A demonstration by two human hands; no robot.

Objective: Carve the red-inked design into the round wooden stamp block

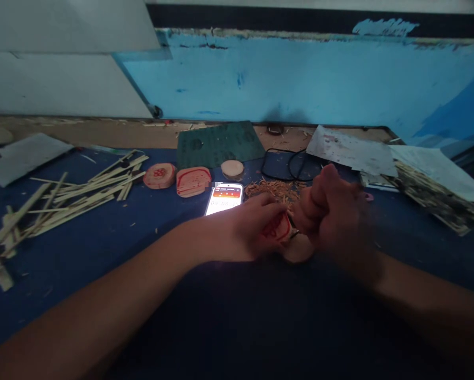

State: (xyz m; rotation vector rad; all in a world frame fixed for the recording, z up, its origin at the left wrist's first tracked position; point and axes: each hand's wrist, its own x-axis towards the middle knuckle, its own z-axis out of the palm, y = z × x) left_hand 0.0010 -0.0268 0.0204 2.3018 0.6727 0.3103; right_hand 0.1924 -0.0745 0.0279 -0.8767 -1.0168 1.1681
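My left hand (256, 224) is closed around a pale wooden block (278, 226) whose face has red lines on it. To its right, my right hand (328, 211) is a slightly blurred fist with the thumb on top. A thin dark tip (294, 232) shows below this fist, against the block; it looks like a carving tool, its handle hidden by the fingers. A round pale wooden piece (299, 249) lies just beneath both hands. Behind them is a heap of brownish wood shavings (276, 190).
A lit phone (225, 198) lies behind my left wrist. Farther back are a red-marked round block (160, 175), a red-lined block (193, 181), a pale disc (232, 168), green sandpaper (221, 142) and a black cord (264, 163). Wood sticks (82, 198) spread left; papers (351, 150) lie right.
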